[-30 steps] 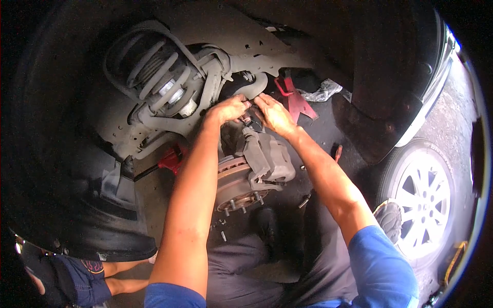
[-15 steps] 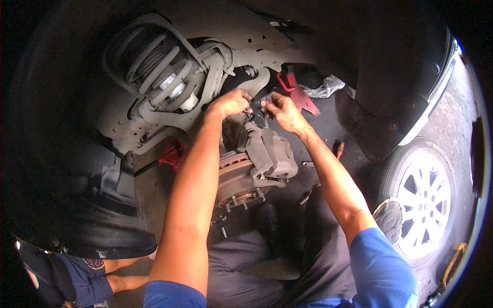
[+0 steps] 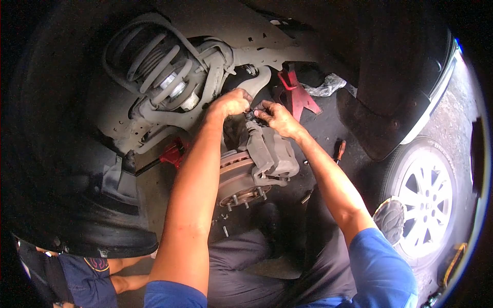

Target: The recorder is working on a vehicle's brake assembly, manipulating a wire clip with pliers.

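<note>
Both my arms reach into a wheel well, and my hands meet just above a grey brake caliper [image 3: 275, 154]. The caliper sits over the right side of a rusty brake disc [image 3: 235, 177] with bare wheel studs. My left hand [image 3: 233, 102] is closed, its fingertips turned away behind the caliper's top; what they grip is hidden. My right hand [image 3: 277, 118] pinches with thumb and forefinger at a small dark fitting [image 3: 250, 114] beside the left fingertips. That piece is too small to name.
A coil spring [image 3: 154, 66] and suspension arm [image 3: 208, 90] lie up and left. Beyond my hands stands a red jack stand [image 3: 298, 95] near crumpled clear plastic [image 3: 328, 84]. A screwdriver [image 3: 341, 150] and a wheel [image 3: 423, 197] are at right. Another person's legs [image 3: 123, 282] show lower left.
My right hand has moved left and slightly down, closing the gap to my left hand. The left hand stays nearly in place. The view has shifted slightly.
</note>
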